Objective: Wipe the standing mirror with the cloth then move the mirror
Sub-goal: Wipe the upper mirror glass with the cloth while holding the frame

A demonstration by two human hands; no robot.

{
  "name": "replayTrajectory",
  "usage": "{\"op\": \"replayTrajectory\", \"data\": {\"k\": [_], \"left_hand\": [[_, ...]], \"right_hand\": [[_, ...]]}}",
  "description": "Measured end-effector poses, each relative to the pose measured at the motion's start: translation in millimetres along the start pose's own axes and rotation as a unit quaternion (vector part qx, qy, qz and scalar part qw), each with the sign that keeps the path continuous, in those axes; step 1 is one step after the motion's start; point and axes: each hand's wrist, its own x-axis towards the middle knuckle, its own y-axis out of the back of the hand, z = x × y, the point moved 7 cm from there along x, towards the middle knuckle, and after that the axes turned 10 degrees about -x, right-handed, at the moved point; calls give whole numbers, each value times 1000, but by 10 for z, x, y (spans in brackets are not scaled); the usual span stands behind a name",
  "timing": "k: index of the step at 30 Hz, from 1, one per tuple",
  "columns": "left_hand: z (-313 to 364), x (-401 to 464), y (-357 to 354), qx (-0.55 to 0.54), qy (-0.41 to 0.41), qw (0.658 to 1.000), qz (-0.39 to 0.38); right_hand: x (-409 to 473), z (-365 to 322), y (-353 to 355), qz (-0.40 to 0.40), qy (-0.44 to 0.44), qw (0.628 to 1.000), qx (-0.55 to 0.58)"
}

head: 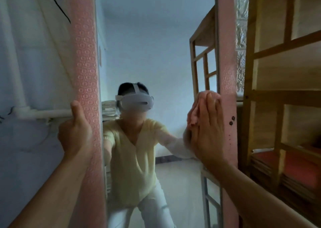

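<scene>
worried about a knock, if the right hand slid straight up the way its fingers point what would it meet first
Likely nothing: above the right hand and pink cloth only mirror glass shows, beside the pink frame.

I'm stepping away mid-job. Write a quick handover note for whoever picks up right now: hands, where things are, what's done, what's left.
Left hand: grips the mirror's pink left frame edge, thumb up, steadying it.
Right hand: fingers straight, pressing the pink cloth flat against the glass beside the right frame edge.
Mirror: standing upright between the wall on the left and the wooden shelf on the right.
Done: wiping is under way at the right side of the glass; how much is already clean cannot be judged.
Left: finish wiping the glass, then move the mirror. Dark spots show on the right frame.
</scene>
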Motion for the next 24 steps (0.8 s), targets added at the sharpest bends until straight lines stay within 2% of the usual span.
{"op": "replayTrajectory", "data": {"k": [2,5,9,11,13,15,17,21,24], "left_hand": [[-96,-30,55,-5,-24,1000,6],[-334,-221,127,34,-35,999,-2],[-486,-349,185,57,-35,998,9],[-486,-343,199,63,-37,997,21],[-498,-342,198,64,-36,997,25],[-530,-331,199,66,-31,997,29],[-561,-305,200,69,-26,997,34],[-567,-291,217,80,-6,996,35],[-539,-296,216,84,-5,996,24]], "right_hand": [[121,28,6,5,-25,1000,0],[-96,-15,105,-58,7,998,22],[-657,13,197,-45,24,999,8],[-648,55,-56,-60,-22,997,50],[-490,55,-204,-56,-110,987,106],[-362,-161,-186,-70,-139,983,95],[-330,-631,-11,-73,-88,989,91],[-440,-1714,215,-71,59,983,158],[-461,-2074,240,-78,109,973,186]]}}
